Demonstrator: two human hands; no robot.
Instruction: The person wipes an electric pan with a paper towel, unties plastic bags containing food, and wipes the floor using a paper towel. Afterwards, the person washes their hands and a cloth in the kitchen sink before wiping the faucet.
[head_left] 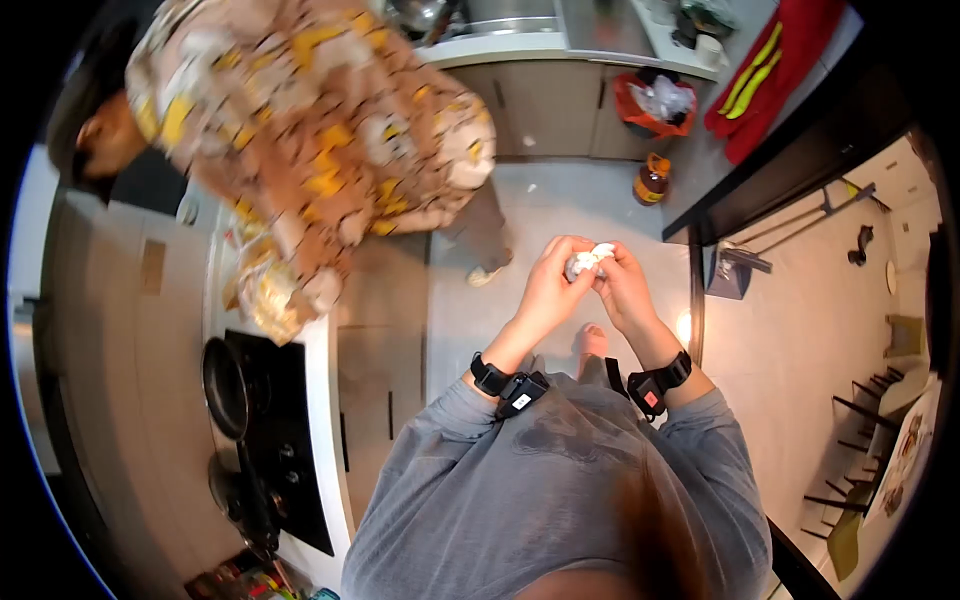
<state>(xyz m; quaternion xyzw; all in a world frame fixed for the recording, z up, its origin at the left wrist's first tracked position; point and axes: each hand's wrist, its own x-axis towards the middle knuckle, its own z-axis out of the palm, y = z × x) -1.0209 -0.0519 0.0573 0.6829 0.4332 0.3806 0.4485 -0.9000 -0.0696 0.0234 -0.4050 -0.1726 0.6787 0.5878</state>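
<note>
Both of my hands meet in front of my body, over the pale floor. Between their fingertips is a small white object [590,260], possibly a garlic bulb; it is too small and bright to make out. My left hand [556,278] has its fingers and thumb closed round the object's left side. The fingers of my right hand [622,280] pinch it from the right. Black devices are strapped to both wrists.
A co-worker in a patterned top [370,130] leans over the left counter near a plastic bag [270,295]. A stove [290,440] with pans stands left. Ahead are a red-orange trash bag [640,120] and a bottle [651,182]. A dustpan [729,272] is right.
</note>
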